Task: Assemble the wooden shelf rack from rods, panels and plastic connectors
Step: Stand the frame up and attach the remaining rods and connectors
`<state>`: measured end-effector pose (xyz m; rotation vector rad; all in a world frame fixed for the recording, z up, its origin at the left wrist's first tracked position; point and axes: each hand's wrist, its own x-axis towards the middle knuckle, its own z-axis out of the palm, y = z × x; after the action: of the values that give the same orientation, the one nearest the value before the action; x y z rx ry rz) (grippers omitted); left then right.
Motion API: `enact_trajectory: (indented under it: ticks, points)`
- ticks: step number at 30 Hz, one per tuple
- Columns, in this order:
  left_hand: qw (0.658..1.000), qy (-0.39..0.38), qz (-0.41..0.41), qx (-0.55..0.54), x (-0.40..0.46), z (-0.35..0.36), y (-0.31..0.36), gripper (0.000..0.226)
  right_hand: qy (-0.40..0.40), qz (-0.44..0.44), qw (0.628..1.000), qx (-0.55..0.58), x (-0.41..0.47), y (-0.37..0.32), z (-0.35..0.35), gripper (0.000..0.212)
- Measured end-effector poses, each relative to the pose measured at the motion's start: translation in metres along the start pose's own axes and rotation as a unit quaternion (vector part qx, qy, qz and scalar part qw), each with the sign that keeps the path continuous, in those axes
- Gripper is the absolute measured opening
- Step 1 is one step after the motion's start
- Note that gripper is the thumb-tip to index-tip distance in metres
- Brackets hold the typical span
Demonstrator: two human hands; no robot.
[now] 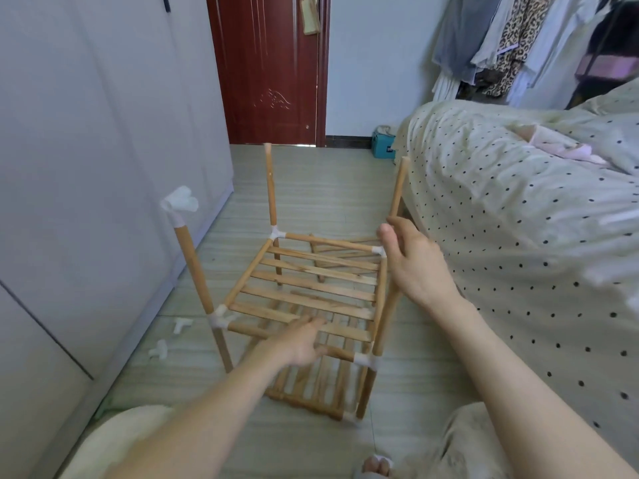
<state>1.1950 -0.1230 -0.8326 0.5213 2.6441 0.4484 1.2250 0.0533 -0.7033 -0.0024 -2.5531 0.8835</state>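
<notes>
The wooden rack stands on the floor with a slatted upper shelf and a lower slatted shelf beneath it. White plastic connectors join its corners. My left hand grips the front rod of the upper shelf. My right hand is closed around the near right upright rod at shelf height. Upright rods rise at the back left, the back right and the front left. The front left rod carries a white connector on top.
Two loose white connectors lie on the floor left of the rack. A wardrobe runs along the left, a bed with a dotted cover along the right. A dark red door stands behind, a teal box beside it.
</notes>
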Motion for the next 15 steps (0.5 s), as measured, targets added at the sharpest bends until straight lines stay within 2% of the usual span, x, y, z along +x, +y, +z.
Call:
enact_trajectory:
  ticks: [3,5,10,13,15]
  points:
    - [0.997,-0.051,0.000,0.049,0.014,0.042,0.008,0.068,-0.026,-0.004,0.993,0.115,-0.004,0.008,0.001,0.031]
    - [0.994,-0.056,-0.005,0.092,0.022,0.062,0.008,0.076,-0.039,-0.002,0.982,0.183,-0.005,0.007,0.005,0.019]
    - [0.997,0.033,-0.048,0.047,0.033,0.081,0.017,0.108,-0.090,0.058,0.916,0.386,0.007,-0.002,0.011,0.025]
    - [0.993,0.082,-0.068,0.048,0.035,0.089,0.020,0.116,-0.116,0.035,0.903,0.413,0.010,-0.006,0.017,0.029]
    - [0.992,0.089,-0.073,0.057,0.035,0.089,0.017,0.108,-0.114,0.025,0.899,0.422,0.011,-0.009,0.023,0.030]
